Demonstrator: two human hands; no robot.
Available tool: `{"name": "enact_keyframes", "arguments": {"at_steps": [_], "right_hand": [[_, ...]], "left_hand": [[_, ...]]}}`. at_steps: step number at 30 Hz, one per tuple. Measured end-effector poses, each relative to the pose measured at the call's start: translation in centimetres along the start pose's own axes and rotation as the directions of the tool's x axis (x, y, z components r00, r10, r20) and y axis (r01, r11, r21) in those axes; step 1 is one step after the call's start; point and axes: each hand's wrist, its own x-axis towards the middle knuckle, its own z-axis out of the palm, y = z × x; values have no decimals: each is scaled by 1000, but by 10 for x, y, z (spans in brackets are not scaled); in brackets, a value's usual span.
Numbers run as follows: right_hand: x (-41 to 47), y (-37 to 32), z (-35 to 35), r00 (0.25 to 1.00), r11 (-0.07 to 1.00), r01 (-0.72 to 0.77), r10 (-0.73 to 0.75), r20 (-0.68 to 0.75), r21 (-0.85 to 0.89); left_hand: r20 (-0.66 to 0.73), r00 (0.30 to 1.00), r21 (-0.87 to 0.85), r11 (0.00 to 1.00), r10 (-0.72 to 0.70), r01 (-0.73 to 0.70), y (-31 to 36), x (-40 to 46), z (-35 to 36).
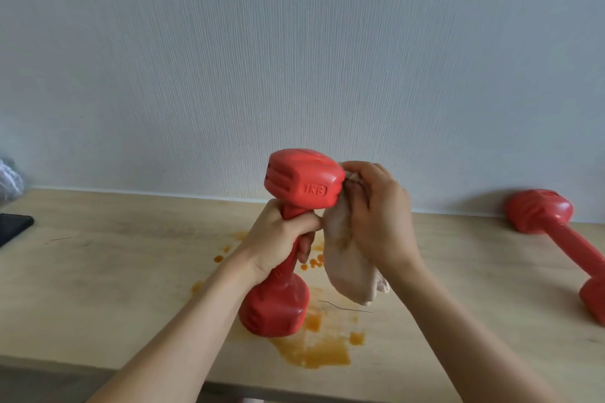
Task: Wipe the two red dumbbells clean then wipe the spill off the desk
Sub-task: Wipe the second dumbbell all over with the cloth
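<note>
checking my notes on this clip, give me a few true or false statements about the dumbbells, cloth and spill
1. The left hand grips the handle of a dumbbell. True.
2. The right hand holds a blue sponge. False: it holds a pale cloth against the dumbbell's upper head.
3. The second dumbbell lies on the desk at the right. True.
4. The desk is already wiped. False: an orange spill remains near its front edge.
5. The held dumbbell's head reads 5KG. False: it reads 1KG.
</note>
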Motion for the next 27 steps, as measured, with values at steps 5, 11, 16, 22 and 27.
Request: {"name": "enact_keyframes", "arguments": {"at_steps": [5, 11, 16, 22, 27], "right_hand": [[-7, -6, 3, 997, 997, 78, -78, -14, 0], [-20, -32, 19, 959, 952, 266, -278, -63, -153], [-19, -39, 16, 934, 908, 339, -356, -30, -246], [-5, -25, 14, 971, 952, 202, -226, -81, -229], [-14, -35, 15, 941, 914, 299, -331, -77, -273]], "left_hand": [[-232, 970, 41, 997, 76, -68, -1, 0, -8], [-385, 916, 210, 977, 111, -31, -4, 3, -9], [-400, 894, 376, 926, 201, -39, -8, 4, -2], [-401, 898, 376, 926, 179, -17, -11, 10, 6], [-459, 851, 455, 890, 256, -22, -10, 12, 8]]}}
